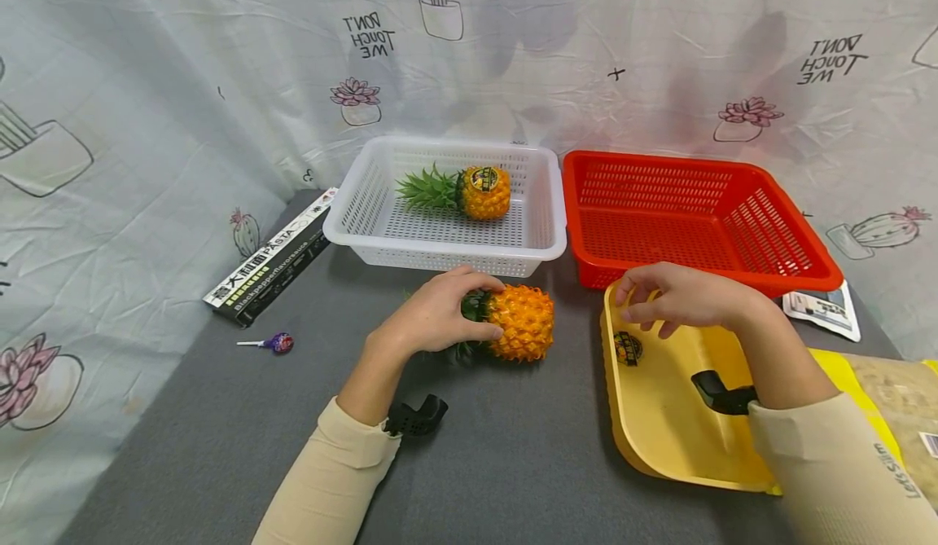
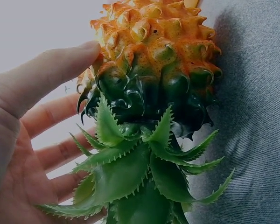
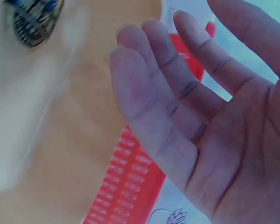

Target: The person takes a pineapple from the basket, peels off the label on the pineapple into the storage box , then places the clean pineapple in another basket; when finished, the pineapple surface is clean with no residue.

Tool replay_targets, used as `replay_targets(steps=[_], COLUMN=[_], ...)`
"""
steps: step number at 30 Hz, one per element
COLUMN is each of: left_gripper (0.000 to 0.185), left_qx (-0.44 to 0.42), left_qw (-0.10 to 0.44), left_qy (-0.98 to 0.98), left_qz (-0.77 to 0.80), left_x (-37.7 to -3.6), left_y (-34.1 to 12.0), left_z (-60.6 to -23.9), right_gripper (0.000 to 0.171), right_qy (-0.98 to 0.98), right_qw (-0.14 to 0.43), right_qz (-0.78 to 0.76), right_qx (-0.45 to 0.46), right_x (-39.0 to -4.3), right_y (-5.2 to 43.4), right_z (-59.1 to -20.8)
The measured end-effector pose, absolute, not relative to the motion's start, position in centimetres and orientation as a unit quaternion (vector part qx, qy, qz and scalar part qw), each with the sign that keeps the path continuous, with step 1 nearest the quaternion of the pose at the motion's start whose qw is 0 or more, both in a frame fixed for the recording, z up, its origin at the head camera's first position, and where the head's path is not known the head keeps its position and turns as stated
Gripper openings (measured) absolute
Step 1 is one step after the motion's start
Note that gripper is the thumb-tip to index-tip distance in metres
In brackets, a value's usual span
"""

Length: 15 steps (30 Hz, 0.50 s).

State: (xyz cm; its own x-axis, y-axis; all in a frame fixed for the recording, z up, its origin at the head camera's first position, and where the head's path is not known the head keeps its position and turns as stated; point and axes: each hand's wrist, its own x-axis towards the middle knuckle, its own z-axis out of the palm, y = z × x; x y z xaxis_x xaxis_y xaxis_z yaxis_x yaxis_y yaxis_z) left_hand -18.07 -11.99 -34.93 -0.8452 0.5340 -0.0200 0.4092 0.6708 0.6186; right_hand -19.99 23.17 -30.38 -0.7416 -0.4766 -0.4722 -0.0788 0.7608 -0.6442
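Grey tabletop (image 1: 513,447): left hand (image 1: 432,317) cups the near pineapple (image 1: 516,323) at its crown, steadying it; right hand (image 1: 677,296), fingers loosely spread, hovers over the yellow tray (image 1: 659,423), holding nothing.

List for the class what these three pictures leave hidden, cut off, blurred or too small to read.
1. Head view: the left hand covers the crown of the pineapple on the table.
2. Head view: the round sticker on the yellow tray is too small to read; the right wrist view blurs it.
3. Head view: the bag at the right is cut off by the edge.
4. Right wrist view: the right hand blocks most of the red basket.
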Motion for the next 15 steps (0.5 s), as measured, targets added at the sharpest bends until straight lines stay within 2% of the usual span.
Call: replay_targets(steps=[15], left_gripper=[0.059], left_qx=[0.259], left_qw=[0.099], left_qy=[0.907], left_qz=[0.316], left_x=[-18.2], left_y=[-12.0], left_z=[-35.0], right_gripper=[0.034], right_qy=[0.889], right_qw=[0.262], right_qz=[-0.325], right_qx=[-0.19], right_x=[-20.1], right_y=[18.8], right_z=[-28.3])
